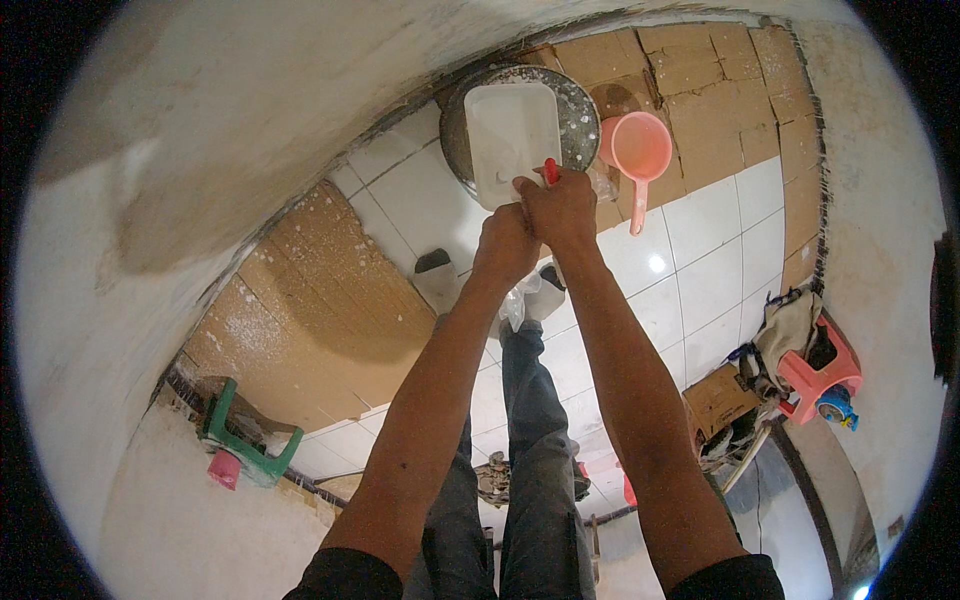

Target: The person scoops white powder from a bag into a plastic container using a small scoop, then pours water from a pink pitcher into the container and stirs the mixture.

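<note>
My two hands meet in front of me, close to the near edge of a white rectangular tray [515,125]. The tray rests on a round, speckled metal basin [578,110]. My left hand [506,245] is closed, and what its fingers hold is hidden. My right hand [562,212] grips an object with a red end [551,172] that sticks up past the thumb; its kind does not show. Below the hands, between my wrists, appears clear plastic [515,303]; whether a hand holds it I cannot tell.
A pink dipper [641,148] stands right of the basin. Cardboard sheets [320,300] cover parts of the white tiled floor [660,240]. At the left wall is a green stool [245,440]; at the right, a pink stool [825,370] with cloth beside a cardboard box [718,400].
</note>
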### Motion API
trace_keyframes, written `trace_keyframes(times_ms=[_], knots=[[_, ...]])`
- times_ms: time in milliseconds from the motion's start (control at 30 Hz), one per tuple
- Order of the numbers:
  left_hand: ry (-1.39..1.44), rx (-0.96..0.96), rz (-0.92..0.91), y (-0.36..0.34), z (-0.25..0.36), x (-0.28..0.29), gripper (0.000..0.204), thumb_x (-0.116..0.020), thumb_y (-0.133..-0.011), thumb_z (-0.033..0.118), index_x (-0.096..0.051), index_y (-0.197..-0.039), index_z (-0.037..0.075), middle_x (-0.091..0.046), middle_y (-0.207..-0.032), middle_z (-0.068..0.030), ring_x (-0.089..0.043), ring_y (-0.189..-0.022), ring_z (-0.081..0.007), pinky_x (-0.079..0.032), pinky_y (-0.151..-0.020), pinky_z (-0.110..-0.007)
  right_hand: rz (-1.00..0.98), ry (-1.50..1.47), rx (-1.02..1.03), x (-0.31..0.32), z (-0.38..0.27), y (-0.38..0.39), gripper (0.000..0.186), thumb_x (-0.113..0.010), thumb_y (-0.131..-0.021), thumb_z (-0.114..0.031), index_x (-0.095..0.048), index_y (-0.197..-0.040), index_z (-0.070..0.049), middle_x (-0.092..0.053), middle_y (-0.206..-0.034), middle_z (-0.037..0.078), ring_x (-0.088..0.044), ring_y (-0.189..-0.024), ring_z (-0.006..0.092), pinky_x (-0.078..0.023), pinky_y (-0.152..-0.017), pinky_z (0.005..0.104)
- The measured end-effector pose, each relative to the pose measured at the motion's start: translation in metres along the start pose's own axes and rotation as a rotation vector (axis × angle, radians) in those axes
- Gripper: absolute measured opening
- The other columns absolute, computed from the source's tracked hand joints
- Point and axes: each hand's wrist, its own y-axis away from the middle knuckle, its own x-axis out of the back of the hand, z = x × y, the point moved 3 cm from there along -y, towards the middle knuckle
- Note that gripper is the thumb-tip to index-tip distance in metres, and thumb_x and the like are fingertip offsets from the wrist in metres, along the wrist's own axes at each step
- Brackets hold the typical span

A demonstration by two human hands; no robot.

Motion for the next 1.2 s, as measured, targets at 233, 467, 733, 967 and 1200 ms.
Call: trace_keyframes(times_ms=[233, 467, 733, 967, 1200], knots=[[-0.049, -0.107, 0.023, -0.001, -0.001, -0.001, 0.024, -0.061, -0.083, 0.020, -0.063, -0.081, -0.003, -0.065, -0.081, -0.0258, -0.064, -0.082, -0.0421, -0.052, -0.072, -0.049, 0.012, -0.065, -0.003, 0.000, 0.001, 0.001, 0.041, -0.075, -0.071, -0.032, -0.069, -0.093, 0.002, -0.066, -0.090, 0.024, -0.065, -0.087, 0.0376, -0.050, -0.080, 0.0437], [0.003, -0.060, 0.028, -0.001, -0.001, -0.001, 0.025, -0.059, -0.084, 0.021, -0.063, -0.078, -0.003, -0.065, -0.081, -0.0257, -0.064, -0.081, -0.0429, -0.051, -0.073, -0.050, 0.041, -0.078, 0.047, 0.000, 0.001, -0.001, 0.036, -0.075, -0.069, -0.028, -0.069, -0.088, 0.002, -0.067, -0.083, 0.024, -0.066, -0.082, 0.0386, -0.050, -0.078, 0.0443], [-0.037, -0.095, 0.030, -0.003, -0.001, -0.001, 0.023, -0.059, -0.083, 0.020, -0.064, -0.078, -0.002, -0.065, -0.080, -0.0255, -0.063, -0.081, -0.0430, -0.051, -0.073, -0.050, 0.031, -0.044, 0.046, 0.004, -0.003, 0.000, 0.036, -0.075, -0.069, -0.028, -0.069, -0.089, 0.002, -0.067, -0.084, 0.024, -0.066, -0.081, 0.0375, -0.051, -0.077, 0.0438], [-0.063, -0.138, 0.027, -0.005, -0.005, -0.002, 0.022, -0.060, -0.082, 0.019, -0.064, -0.077, -0.002, -0.065, -0.079, -0.0249, -0.064, -0.080, -0.0423, -0.051, -0.072, -0.050, 0.023, -0.030, 0.018, 0.002, -0.001, -0.002, 0.037, -0.075, -0.069, -0.028, -0.069, -0.091, 0.002, -0.067, -0.085, 0.025, -0.066, -0.082, 0.0382, -0.051, -0.078, 0.0445], [-0.041, -0.103, 0.019, -0.005, -0.001, 0.001, 0.025, -0.059, -0.083, 0.021, -0.064, -0.076, -0.002, -0.065, -0.078, -0.0247, -0.064, -0.079, -0.0425, -0.052, -0.071, -0.049, 0.011, -0.037, 0.032, 0.005, -0.003, -0.002, 0.034, -0.074, -0.070, -0.026, -0.070, -0.089, 0.002, -0.067, -0.082, 0.023, -0.067, -0.080, 0.0382, -0.052, -0.076, 0.0442]])
